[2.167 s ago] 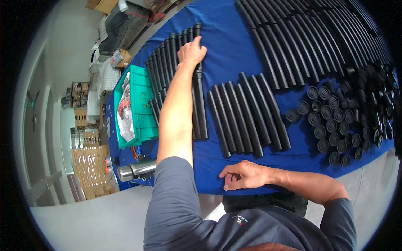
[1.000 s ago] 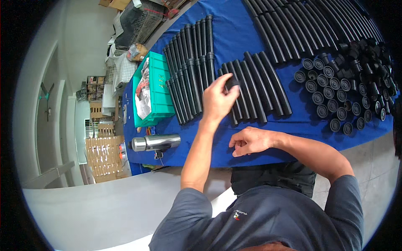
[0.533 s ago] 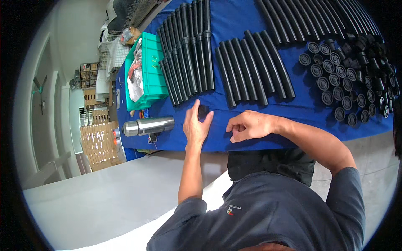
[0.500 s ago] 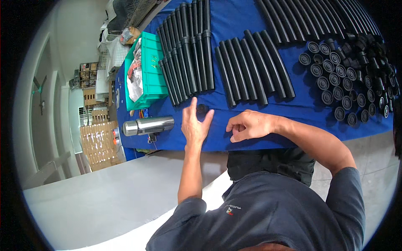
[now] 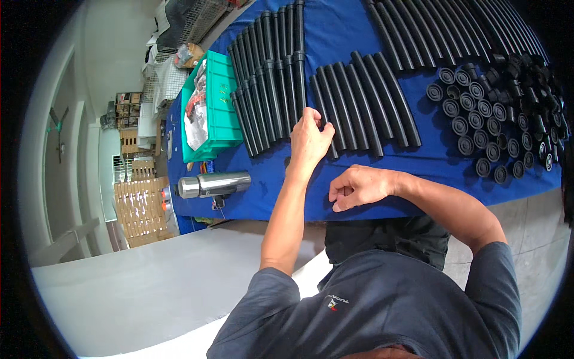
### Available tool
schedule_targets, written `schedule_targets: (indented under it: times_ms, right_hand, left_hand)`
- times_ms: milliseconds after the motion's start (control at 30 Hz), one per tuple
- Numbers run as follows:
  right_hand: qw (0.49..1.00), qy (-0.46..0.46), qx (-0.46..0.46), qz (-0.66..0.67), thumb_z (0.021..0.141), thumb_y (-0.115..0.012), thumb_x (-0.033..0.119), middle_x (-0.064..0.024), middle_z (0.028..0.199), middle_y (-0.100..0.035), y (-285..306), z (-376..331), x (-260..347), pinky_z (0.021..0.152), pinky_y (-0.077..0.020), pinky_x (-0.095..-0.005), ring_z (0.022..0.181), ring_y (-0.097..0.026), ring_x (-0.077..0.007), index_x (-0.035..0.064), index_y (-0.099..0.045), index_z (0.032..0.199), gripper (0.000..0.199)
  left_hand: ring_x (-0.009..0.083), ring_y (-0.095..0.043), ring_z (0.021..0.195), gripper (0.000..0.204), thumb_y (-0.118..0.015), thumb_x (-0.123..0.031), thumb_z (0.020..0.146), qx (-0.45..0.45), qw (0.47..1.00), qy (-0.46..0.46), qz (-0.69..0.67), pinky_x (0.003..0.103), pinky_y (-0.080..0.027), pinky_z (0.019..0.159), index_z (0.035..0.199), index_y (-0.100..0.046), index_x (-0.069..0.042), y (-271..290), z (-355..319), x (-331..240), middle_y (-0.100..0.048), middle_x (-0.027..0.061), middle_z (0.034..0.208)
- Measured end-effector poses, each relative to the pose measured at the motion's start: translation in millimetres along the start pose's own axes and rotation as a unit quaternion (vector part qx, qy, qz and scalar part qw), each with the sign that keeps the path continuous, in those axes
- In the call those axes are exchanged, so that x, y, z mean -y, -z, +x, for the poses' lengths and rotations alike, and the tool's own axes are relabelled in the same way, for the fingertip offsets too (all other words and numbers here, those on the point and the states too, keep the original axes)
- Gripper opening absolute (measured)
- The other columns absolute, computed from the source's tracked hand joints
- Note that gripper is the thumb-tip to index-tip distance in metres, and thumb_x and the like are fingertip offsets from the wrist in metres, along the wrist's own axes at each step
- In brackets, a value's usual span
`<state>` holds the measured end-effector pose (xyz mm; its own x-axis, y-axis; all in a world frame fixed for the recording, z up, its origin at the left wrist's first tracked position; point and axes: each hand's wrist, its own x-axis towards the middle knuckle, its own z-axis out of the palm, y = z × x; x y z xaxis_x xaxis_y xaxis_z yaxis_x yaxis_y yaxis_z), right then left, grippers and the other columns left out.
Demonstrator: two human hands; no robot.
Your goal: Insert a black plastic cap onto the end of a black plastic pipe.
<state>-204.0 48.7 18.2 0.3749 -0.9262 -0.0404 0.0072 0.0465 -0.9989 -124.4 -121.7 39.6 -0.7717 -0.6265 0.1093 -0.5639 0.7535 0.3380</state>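
Note:
My left hand (image 5: 310,139) is over the blue cloth at the lower left end of a row of black tubes (image 5: 353,107). Its thumb and forefinger are apart on either side of the nearest tube; I see no firm hold, and the other fingers are partly hidden. A dark round cap (image 5: 287,161) is mostly covered by my left wrist. My right hand (image 5: 362,186) rests near the front edge of the table with its fingers curled in toward the thumb. What it holds, if anything, is hidden.
Longer black tubes with collars (image 5: 269,90) lie left of the row, beside a teal crate (image 5: 222,110). A steel flask (image 5: 215,184) lies at front left. Many black caps (image 5: 478,122) are massed at right, below more tubes (image 5: 430,30). Blue cloth (image 5: 335,30) covers the table.
My left hand has moved up and right, from beside the dark cap to the tube row, and its spread fingers have drawn in. My right hand has barely shifted.

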Motion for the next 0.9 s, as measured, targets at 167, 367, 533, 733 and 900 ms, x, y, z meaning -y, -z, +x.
schedule_targets:
  times_ms: [167, 367, 533, 733, 900]
  right_hand:
    - [1.0, 0.024, -0.012, -0.011, 0.086, -0.073, 0.032, -0.0102, 0.078, -0.07, 1, 0, 1, 0.067, -0.0526, -0.0344, 0.071, -0.066, -0.0184, 0.0002, -0.07, 0.096, 0.033]
    - [1.0, 0.012, -0.006, -0.022, 0.086, -0.073, 0.032, -0.0108, 0.08, -0.07, 3, 0, 5, 0.069, -0.0528, -0.0345, 0.074, -0.068, -0.0192, -0.0003, -0.07, 0.097, 0.034]
    - [1.0, 0.005, -0.014, -0.007, 0.086, -0.074, 0.029, -0.0113, 0.079, -0.07, 3, -2, 6, 0.069, -0.053, -0.0344, 0.074, -0.068, -0.0186, -0.0012, -0.07, 0.096, 0.032]
    - [0.999, -0.021, -0.048, 0.011, 0.083, -0.076, 0.016, -0.0077, 0.077, -0.068, 0, 1, 2, 0.061, -0.0511, -0.0316, 0.065, -0.064, -0.0161, -0.0041, -0.065, 0.114, 0.039]
    - [0.994, 0.073, -0.078, 0.014, 0.084, -0.074, 0.013, -0.0101, 0.085, -0.064, -6, -1, -1, 0.068, -0.0512, -0.033, 0.073, -0.064, -0.019, 0.0071, -0.043, 0.145, 0.069]
  left_hand:
    - [0.0285, -0.068, 0.071, 0.039, -0.073, -0.021, 0.077, 0.027, 0.998, 0.064, 0.004, 0.039, -0.055, 0.07, 0.104, -0.052, -0.002, -1, 6, 1, -0.067, 0.0144, 0.079]
    - [0.0336, -0.067, 0.07, 0.04, -0.072, -0.019, 0.076, 0.06, 0.994, 0.093, -0.015, 0.044, -0.054, 0.068, 0.107, -0.05, -0.003, 4, 11, -2, -0.065, 0.0152, 0.074]
    - [0.0142, -0.059, 0.057, 0.039, -0.07, -0.007, 0.079, 0.064, 0.989, 0.106, -0.085, 0.033, -0.049, 0.052, 0.114, -0.053, -0.007, 19, 0, -11, -0.059, 0.0058, 0.071]
    - [0.0076, -0.059, 0.069, 0.056, -0.06, -0.001, 0.092, -0.005, 0.869, 0.131, -0.476, 0.024, -0.059, 0.058, 0.145, -0.047, -0.008, 65, -70, -20, -0.059, 0.0004, 0.088]
    - [0.013, -0.068, 0.076, 0.036, -0.062, -0.017, 0.098, -0.035, 0.884, 0.24, -0.4, 0.027, -0.06, 0.063, 0.13, -0.056, -0.001, 71, -138, -20, -0.066, 0.005, 0.091]
